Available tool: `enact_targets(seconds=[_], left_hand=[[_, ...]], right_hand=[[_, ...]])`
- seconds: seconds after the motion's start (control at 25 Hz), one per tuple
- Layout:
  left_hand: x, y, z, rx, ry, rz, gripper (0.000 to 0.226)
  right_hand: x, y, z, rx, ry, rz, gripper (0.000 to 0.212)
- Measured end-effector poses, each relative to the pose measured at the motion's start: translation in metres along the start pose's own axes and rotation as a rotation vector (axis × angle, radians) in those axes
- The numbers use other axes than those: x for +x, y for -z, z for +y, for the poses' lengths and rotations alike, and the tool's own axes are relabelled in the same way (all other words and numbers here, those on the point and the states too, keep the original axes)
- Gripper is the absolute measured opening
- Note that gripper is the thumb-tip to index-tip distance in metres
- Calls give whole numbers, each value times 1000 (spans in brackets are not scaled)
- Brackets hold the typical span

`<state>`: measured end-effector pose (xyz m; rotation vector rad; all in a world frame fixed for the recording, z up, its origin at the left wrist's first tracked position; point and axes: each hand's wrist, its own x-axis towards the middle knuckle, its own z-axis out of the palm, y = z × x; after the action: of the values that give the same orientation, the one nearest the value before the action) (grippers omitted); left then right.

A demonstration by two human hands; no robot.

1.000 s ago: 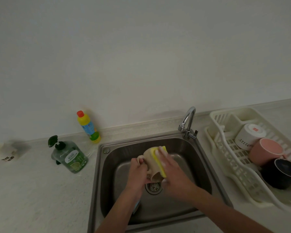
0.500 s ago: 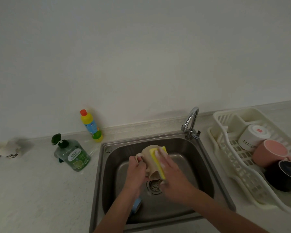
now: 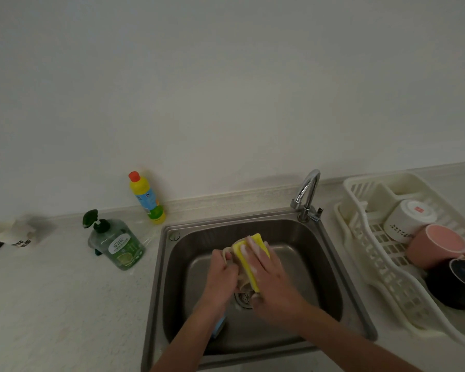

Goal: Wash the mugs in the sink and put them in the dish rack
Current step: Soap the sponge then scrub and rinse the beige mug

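Note:
Over the steel sink [image 3: 330, 277] my left hand [image 3: 222, 275] grips a beige mug [image 3: 243, 283] by its handle side. My right hand [image 3: 269, 275] holds a yellow sponge [image 3: 249, 257] pressed flat against the mug's outer wall, fingers spread over it. Most of the mug is hidden behind the sponge and both hands. The white dish rack [image 3: 371, 253] on the right carries a white mug [image 3: 407, 220], a pink mug [image 3: 438, 245] and a black mug [image 3: 458, 283].
A chrome tap [image 3: 308, 194] stands at the sink's back right corner. A green soap dispenser [image 3: 116, 241] and a yellow bottle [image 3: 147, 198] stand on the counter to the left. Something blue [image 3: 219, 324] lies in the sink under my left forearm.
The sponge has slid across the mug's side, covering more of it than before. My left hand keeps its grip. The view has shifted slightly.

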<state>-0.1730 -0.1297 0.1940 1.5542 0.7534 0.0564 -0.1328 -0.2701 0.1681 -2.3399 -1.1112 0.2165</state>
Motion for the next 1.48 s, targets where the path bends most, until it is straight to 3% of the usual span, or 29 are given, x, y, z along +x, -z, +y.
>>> enact_targets(seconds=[0.12, 0.24, 0.36, 0.44, 0.56, 0.68, 0.72, 0.8, 0.88, 0.92, 1.04, 1.16, 1.24, 1.36, 1.4, 1.48], left_hand=[[-3, 0, -3, 60, -16, -64, 12], [-6, 3, -1, -16, 24, -118, 7], [-4, 7, 1, -159, 85, -67, 12], [-1, 6, -1, -139, 85, -21, 12], [4, 1, -5, 55, -6, -11, 8], [1, -3, -9, 139, -40, -72, 5], [0, -3, -8, 107, -34, -78, 4], [-4, -2, -5, -39, 16, -80, 8], [-4, 1, 0, -190, 78, -67, 15], [-2, 2, 2, -213, 90, -43, 16], [1, -3, 3, -57, 33, 26, 13], [0, -7, -3, 102, -47, -32, 6], [-1, -6, -6, 78, -37, -78, 6], [-3, 0, -3, -114, 66, -104, 12], [-2, 1, -2, -171, 94, -94, 15], [0, 2, 1, -189, 107, -48, 16]], right_hand=[[15, 7, 12, -12, -2, -22, 107], [13, 16, 22, 324, -155, -46, 129], [1, 12, 19, 536, -259, -64, 122], [-7, 2, 13, 477, -210, -11, 109], [-9, -8, 6, 115, -1, 88, 85], [1, -3, 13, -73, 37, 26, 88], [4, 0, 17, -13, 6, 20, 94], [7, 11, 22, 339, -169, -8, 114], [3, 17, 20, 685, -304, -28, 114], [0, 15, 17, 700, -294, -16, 111], [-9, -3, 9, 334, -111, 66, 94], [-2, -5, 7, -106, 50, 61, 90], [6, 5, 11, -49, -3, 23, 100], [8, 21, 19, 382, -256, -62, 126], [5, 21, 18, 465, -288, -74, 124], [-5, 15, 11, 404, -204, -62, 112]])
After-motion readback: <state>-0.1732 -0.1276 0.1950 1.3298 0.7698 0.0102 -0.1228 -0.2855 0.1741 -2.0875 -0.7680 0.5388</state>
